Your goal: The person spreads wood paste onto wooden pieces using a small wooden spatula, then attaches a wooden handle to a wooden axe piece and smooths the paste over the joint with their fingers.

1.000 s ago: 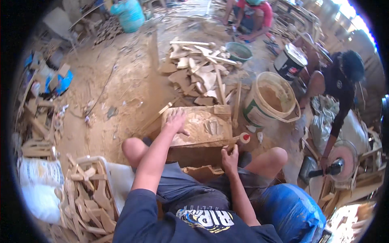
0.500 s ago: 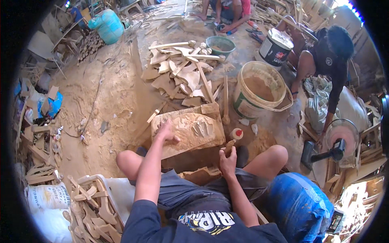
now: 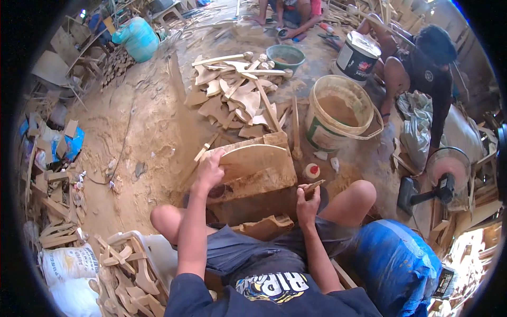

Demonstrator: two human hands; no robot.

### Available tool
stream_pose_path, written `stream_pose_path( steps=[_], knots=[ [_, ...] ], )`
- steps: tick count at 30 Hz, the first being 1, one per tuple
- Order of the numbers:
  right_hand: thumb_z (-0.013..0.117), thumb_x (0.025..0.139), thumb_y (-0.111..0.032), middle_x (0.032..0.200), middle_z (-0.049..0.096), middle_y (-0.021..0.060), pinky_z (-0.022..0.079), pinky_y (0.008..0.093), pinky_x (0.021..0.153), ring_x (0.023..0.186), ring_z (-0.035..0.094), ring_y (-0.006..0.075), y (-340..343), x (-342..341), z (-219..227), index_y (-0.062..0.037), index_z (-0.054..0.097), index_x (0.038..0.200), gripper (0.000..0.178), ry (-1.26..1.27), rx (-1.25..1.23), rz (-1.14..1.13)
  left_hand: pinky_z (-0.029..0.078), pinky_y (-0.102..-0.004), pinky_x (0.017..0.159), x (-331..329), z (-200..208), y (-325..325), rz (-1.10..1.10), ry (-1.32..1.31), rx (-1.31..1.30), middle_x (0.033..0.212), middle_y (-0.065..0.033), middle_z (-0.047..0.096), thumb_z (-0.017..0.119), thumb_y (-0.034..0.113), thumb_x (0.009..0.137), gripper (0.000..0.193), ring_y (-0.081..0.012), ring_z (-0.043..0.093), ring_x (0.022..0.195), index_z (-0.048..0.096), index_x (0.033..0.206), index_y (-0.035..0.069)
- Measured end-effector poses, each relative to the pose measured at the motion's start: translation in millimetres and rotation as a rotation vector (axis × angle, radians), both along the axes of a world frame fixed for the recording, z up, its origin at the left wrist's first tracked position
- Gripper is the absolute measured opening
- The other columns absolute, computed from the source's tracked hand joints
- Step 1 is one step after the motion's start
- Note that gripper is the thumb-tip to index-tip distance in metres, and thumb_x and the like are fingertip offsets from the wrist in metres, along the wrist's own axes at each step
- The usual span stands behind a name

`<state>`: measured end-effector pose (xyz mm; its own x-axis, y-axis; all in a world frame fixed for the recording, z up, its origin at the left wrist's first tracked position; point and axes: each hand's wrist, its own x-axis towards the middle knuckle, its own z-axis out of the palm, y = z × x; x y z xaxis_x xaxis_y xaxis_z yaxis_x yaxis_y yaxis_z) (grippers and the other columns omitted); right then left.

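My left hand (image 3: 210, 170) is closed on the left end of a curved-edged wooden panel (image 3: 253, 158). The panel is tilted up on a low wooden work block (image 3: 288, 171); a plain face shows, and its carved side is hidden. Over my right knee, my right hand (image 3: 308, 203) grips a small, flat, brown wooden-looking tool (image 3: 315, 185), its tip pointing up and right. The tool's exact kind is unclear. A small white bottle with a red cap (image 3: 311, 171) stands just beyond that hand.
Past the block lies a pile of cut wood pieces (image 3: 232, 100). A large dusty bucket (image 3: 340, 111) and a green basin (image 3: 285, 57) stand beyond. To the right are a fan (image 3: 448, 174), a blue sack (image 3: 393, 264) and a co-worker (image 3: 430, 68). Wood parts (image 3: 127, 274) fill the lower left.
The panel has gone from lying carved side up to being tilted up, its plain face showing. My left hand has moved from its surface to its edge. My right hand has turned the tool sideways.
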<state>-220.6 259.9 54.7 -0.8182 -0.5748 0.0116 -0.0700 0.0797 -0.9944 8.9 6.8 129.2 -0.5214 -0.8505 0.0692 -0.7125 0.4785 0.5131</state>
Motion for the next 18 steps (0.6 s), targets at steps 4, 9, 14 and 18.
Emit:
stream_pose_path(
  steps=[4,9,14,18],
  knots=[
    [0.067,0.100,-0.003,0.098,0.063,-0.0007,0.048,0.0267,0.078,0.084,0.056,0.0078,-5,1,3,-0.0058,0.057,0.110,0.015,-0.036,-0.066,-0.004,0.055,-0.0576,0.087,-4,-20,-3,-0.061,0.180,-0.099,0.107,-0.0254,0.075,0.068,0.006,0.087,0.038,-0.0482,0.070,0.102,0.065,0.125,0.011],
    [0.067,0.100,-0.003,0.097,0.063,-0.0004,0.049,0.0269,0.078,0.084,0.057,0.0083,-6,0,-1,-0.0053,0.057,0.110,0.015,-0.067,-0.058,-0.002,0.055,-0.0586,0.084,-5,-32,-10,-0.052,0.090,-0.097,0.096,-0.0291,0.074,0.068,0.005,0.088,0.038,-0.0492,0.071,0.095,0.066,0.125,0.010],
    [0.067,0.100,-0.003,0.099,0.065,0.0011,0.050,0.0273,0.081,0.089,0.060,0.0093,-6,3,-4,-0.0054,0.056,0.109,0.015,-0.021,-0.031,0.059,0.056,-0.0578,0.086,-4,-36,-14,-0.036,0.134,-0.045,0.101,-0.0290,0.074,0.068,0.004,0.087,0.044,-0.0482,0.071,0.099,0.065,0.131,0.007],
    [0.068,0.099,-0.003,0.100,0.065,0.0018,0.050,0.0277,0.083,0.091,0.061,0.0102,-4,3,-2,-0.0054,0.056,0.109,0.015,0.029,-0.004,0.034,0.055,-0.0573,0.087,-15,-23,-14,-0.086,0.293,-0.026,0.106,-0.0296,0.074,0.073,0.007,0.086,0.051,-0.0475,0.071,0.102,0.064,0.136,0.005]
  ],
)
